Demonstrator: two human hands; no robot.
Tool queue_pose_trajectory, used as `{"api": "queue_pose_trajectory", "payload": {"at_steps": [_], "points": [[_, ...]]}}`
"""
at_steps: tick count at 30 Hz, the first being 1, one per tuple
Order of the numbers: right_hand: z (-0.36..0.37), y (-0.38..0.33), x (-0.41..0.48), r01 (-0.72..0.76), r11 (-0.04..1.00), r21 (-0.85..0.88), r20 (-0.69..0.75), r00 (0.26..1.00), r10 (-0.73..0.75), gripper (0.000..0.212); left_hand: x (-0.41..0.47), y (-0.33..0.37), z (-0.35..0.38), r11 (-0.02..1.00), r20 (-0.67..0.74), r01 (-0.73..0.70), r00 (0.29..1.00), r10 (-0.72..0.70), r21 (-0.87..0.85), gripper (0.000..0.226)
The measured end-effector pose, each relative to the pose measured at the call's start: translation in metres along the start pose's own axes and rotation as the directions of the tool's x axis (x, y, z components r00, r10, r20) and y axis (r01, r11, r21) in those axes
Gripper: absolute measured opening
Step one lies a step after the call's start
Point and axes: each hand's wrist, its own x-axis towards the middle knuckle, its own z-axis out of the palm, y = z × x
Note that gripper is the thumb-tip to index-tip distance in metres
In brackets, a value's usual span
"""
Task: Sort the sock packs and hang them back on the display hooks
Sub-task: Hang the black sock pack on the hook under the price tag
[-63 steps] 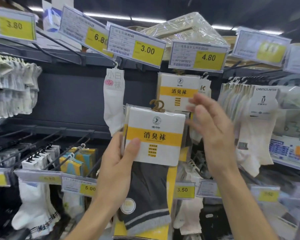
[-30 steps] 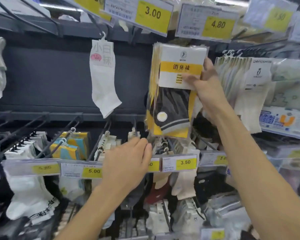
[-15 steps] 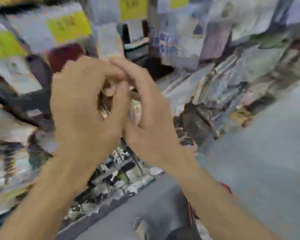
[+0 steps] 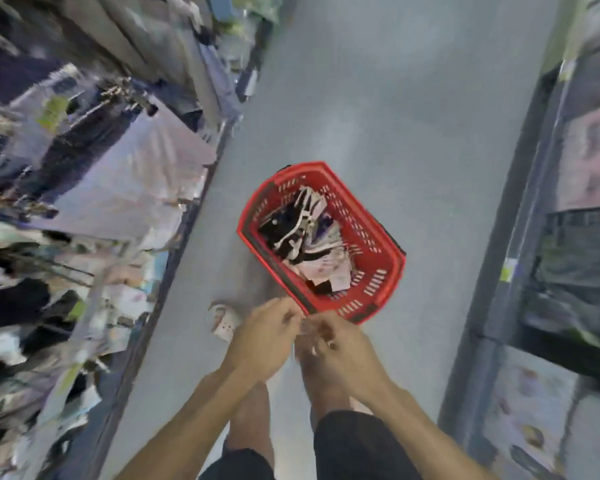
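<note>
1. Both hands are low and meeting in front: L hand and R hand, fingers curled in, tips nearly touching.
2. Grip state: a narrow pinch on both sides, w/ maybe a small pale scrap between the tips. It's too blurred, so can't tell if anything is really held, or what.
3. Task's things: the sock packs lie heaped in the red basket, just beyond the fingertips. The basket's near corner is right ahead of the R hand.
4. One small white item lies on the floor just outside the L hand, apart from the basket. Poss. a stray pack, can't confirm.
5. The display rack runs along the L-hand side, well apart from the grip. Its hooks are smeared by blur.
6. Handling, my read: the packs are light and flat, soft socks w/ a stiffer card header. Taken by the toe end they'd prob. flop, and they'd slide over each other in a heap.
7. Where to grab: pinch the card top near the hanger, thumb in front, fingers behind. That should keep the pack flat, w/ the hanger up and ready for a peg.
8. Risk: hangers may snag in the pile, so lifting one pack could drag others out. Best taken one at a time.
</note>
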Motion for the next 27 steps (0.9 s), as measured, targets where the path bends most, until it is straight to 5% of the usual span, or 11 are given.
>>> {"api": "queue_pose_trajectory", "payload": {"at_steps": [4,10,16,20,27], "points": [[0.018,0.064,0.063,-0.104,0.992,0.076,-0.009,0.994,0.105,0.028,0.086,-0.029,0.049,1.0,0.077,0.026,0.997,-0.027,0.018,0.012],[0.05,0.112,0.211,-0.053,0.969,0.242,-0.182,0.978,0.099,0.031,0.251,-0.081,0.095,0.998,-0.086,0.06,0.995,-0.057,0.025,0.019],[0.067,0.124,0.355,-0.008,0.927,0.375,-0.359,0.921,0.153,0.058,0.393,-0.106,0.117,0.998,-0.168,0.027,0.986,-0.016,0.064,0.084],[0.085,0.14,0.388,0.012,0.868,0.497,-0.276,0.95,0.146,0.062,0.439,-0.112,0.137,0.96,-0.044,0.202,0.976,-0.215,-0.195,0.115],[0.095,0.152,0.372,0.091,0.877,0.471,-0.302,0.951,0.064,0.075,0.453,-0.11,0.158,0.931,-0.151,0.314,0.927,-0.342,-0.186,0.072]]}}
